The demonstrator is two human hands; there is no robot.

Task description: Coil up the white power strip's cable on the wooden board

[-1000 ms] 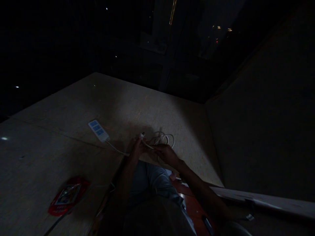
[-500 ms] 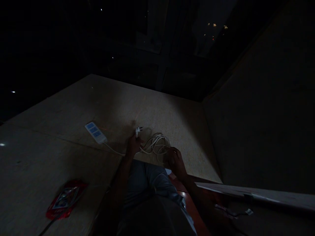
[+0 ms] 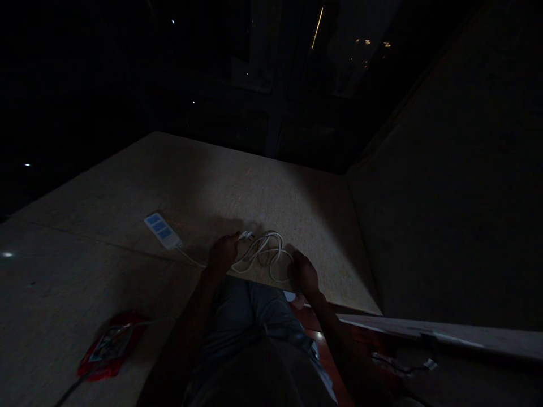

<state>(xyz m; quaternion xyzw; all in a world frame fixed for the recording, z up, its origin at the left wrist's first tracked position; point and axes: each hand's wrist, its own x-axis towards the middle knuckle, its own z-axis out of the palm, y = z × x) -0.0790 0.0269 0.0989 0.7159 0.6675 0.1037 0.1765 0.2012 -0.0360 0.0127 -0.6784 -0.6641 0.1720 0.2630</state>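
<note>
A red packet (image 3: 109, 350) lies nearest on the tabletop (image 3: 63, 271), well left of the white cord (image 3: 263, 257). The left hand (image 3: 223, 253) grips the cord by its plug (image 3: 246, 236); the right hand (image 3: 303, 272) rests closed at the coil's right edge. Beyond, left of the coil, lies the power strip (image 3: 161, 229).

A white cable (image 3: 263, 254) lies in loose loops on the dim desk (image 3: 127, 237), its plug (image 3: 246, 235) at the far end of the coil and one strand running left to a white power strip (image 3: 161, 229) with blue sockets.
</note>
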